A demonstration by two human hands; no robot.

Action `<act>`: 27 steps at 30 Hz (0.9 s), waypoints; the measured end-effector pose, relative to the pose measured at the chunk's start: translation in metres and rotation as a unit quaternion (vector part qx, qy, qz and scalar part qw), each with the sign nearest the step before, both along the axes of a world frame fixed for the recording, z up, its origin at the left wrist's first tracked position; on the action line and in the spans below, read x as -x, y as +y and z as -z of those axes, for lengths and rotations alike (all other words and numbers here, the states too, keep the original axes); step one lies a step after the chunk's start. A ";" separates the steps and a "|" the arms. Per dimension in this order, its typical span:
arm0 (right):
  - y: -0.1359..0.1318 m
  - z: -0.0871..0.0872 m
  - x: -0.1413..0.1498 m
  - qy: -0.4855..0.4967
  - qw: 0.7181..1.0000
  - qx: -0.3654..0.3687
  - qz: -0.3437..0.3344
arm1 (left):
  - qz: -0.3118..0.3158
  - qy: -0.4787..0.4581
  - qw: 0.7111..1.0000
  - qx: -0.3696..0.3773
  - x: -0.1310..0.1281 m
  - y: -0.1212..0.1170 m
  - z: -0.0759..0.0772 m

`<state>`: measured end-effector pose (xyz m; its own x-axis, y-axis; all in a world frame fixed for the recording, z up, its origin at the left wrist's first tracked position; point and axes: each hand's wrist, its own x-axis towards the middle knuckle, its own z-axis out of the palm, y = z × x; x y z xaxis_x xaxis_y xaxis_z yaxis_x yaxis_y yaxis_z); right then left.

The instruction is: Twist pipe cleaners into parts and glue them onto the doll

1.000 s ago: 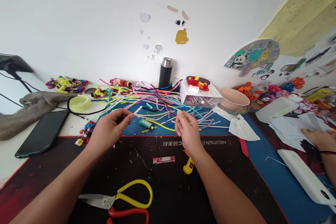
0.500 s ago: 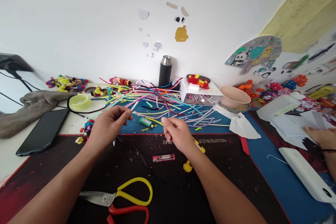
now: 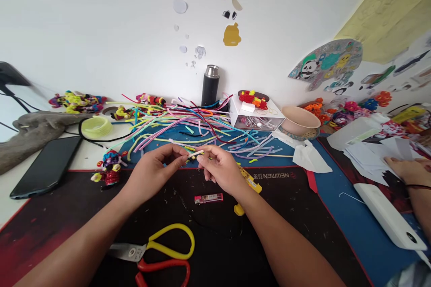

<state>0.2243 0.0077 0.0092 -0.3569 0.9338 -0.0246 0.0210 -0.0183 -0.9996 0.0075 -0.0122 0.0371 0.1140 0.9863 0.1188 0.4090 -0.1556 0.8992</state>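
A short white piece of pipe cleaner runs between my two hands, above the back of the dark mat. My left hand pinches one end between thumb and forefinger. The fingertips of my right hand close on the other end, their tips partly hiding it. Just behind the fingers lies a small green object, mostly covered now. Below my hands a pink lighter rests on the mat. A yellow tool is partly hidden by my right wrist. Nearer me lie scissors with one yellow and one red handle.
Loose coloured pipe cleaners spread across the back. Behind them stand a black thermos and a white box. A phone and small figure lie left. At right are a bowl, papers and another person's hand.
My right hand has come left and slightly down, and its fingertips now meet the white piece. My left hand has shifted right with that piece. The view has tilted slightly.
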 end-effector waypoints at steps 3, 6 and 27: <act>0.000 -0.001 0.001 0.011 1.000 0.011 -0.007 | 0.026 0.017 0.999 0.008 -0.002 -0.002 0.002; -0.001 0.000 0.002 0.004 1.000 0.007 -0.003 | 0.053 0.014 0.998 0.013 -0.004 -0.002 0.003; -0.001 0.004 0.001 -0.076 0.992 -0.047 0.088 | -0.016 0.033 0.998 -0.052 0.028 0.018 0.010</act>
<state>0.2234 0.0071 0.0047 -0.1879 0.9819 0.0237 0.1760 0.0574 -0.9827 -0.0205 0.0062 0.0271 0.0930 0.9726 0.2131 0.4737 -0.2315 0.8497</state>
